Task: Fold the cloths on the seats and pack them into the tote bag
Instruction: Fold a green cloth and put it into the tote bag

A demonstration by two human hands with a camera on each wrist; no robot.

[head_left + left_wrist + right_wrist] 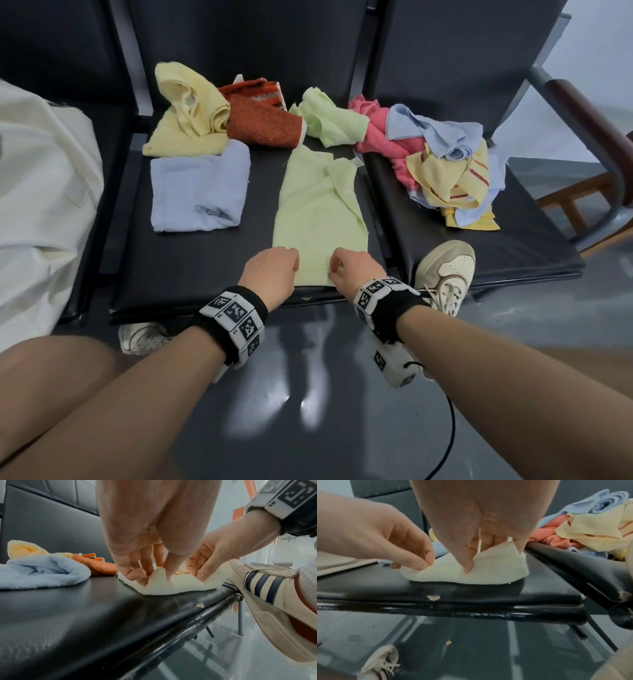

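Both forearms fill the bottom of the head view, and at mid-frame the left hand [272, 269] and right hand [352, 270] meet the near edge of a pale green cloth [318, 212] that lies lengthwise on the middle seat [191, 270]. Each hand pinches one near corner, thumb against fingers; holding both corners at once looks like the start of lifting that edge and carrying it to the far end for a fold. Spreading the cloth flat on the seat gives a firm surface to fold against.

Left of it in the frame lies a light blue cloth [198, 190], seemingly folded; above are a yellow cloth [186, 116], an orange cloth [262, 125] and a second green one. A mixed heap [442, 161] sits on the seat at the right. At the left edge is a cream bag [41, 192], probably the tote.

Only the wrist views show the grip itself: the left wrist view shows the fingers [135, 574] bunching the raised hem, and the right wrist view shows the thumb tip [467, 568] pressing the lifted corner. The head view alone shows the whole layout and the bag
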